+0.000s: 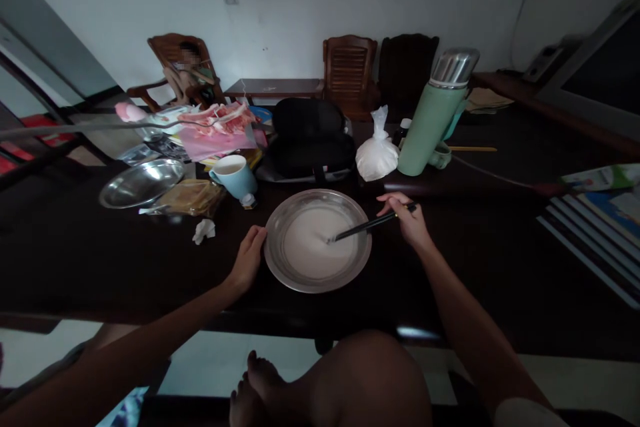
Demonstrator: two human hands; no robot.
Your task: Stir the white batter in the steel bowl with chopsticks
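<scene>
A round metal bowl [274,260] stands on the dark table in front of me, with a whitish, milky liquid [313,257] in it. My left hand [249,257] grips the bowl's left rim, fingers closed against the edge. On the other side, my right hand [407,219] is closed around a pair of black chopsticks [367,224]. Their tips dip into the liquid near the middle of the bowl and are partly hidden there. Behind the bowl to the right sits a knotted clear plastic bag of white powder [377,155].
A green thermos [431,123] stands behind my right hand. To the left are a light-blue mug [235,177], an empty metal dish [143,183], a packet [187,199] and crumpled tissue [204,231]. A black case [313,140] lies behind the bowl; books [595,233] lie right. A person [190,73] sits beyond.
</scene>
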